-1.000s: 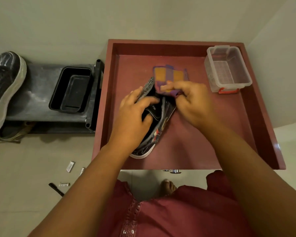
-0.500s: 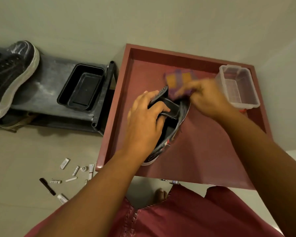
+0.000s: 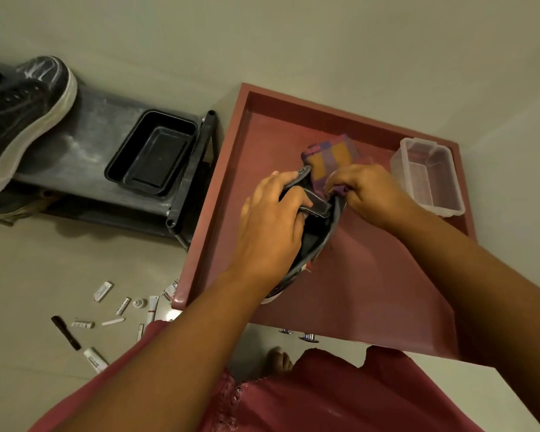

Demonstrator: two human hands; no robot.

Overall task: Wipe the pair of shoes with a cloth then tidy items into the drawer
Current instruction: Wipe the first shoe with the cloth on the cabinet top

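A black shoe lies in the open red drawer. My left hand grips it by the tongue and opening, covering much of it. My right hand holds a purple and orange checked cloth bunched against the shoe's upper edge near the toe end. The second black shoe, with a pale sole, rests on a dark rack at the far left.
A clear plastic box stands in the drawer's right back corner. A black tray sits on the rack. Several small tubes, sachets and a dark pen are scattered on the floor at lower left. My bare foot shows below the drawer.
My right hand with the cloth has slid back along the shoe's edge toward my left hand. The view has shifted left, showing more floor items.
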